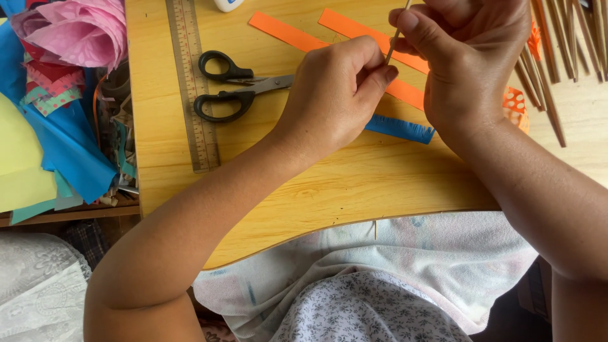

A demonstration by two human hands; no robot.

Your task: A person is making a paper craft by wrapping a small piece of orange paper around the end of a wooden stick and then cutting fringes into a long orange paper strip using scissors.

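My left hand (332, 95) and my right hand (465, 57) meet over a yellow wooden board (329, 183). Both pinch a thin wooden stick (394, 43) that stands nearly upright between the fingertips. A blue fringed paper strip (402, 128) trails out from under my left hand toward the right. What my left fingers hold around the stick's lower end is hidden. Two orange paper strips (285, 33) lie on the board behind the hands.
Black-handled scissors (231, 88) and a long ruler (193, 82) lie on the board's left part. Sheets of blue, yellow and pink paper (57, 95) are piled at the left. Several wooden sticks (560, 50) lie at the right, beside an orange dotted piece (518, 104).
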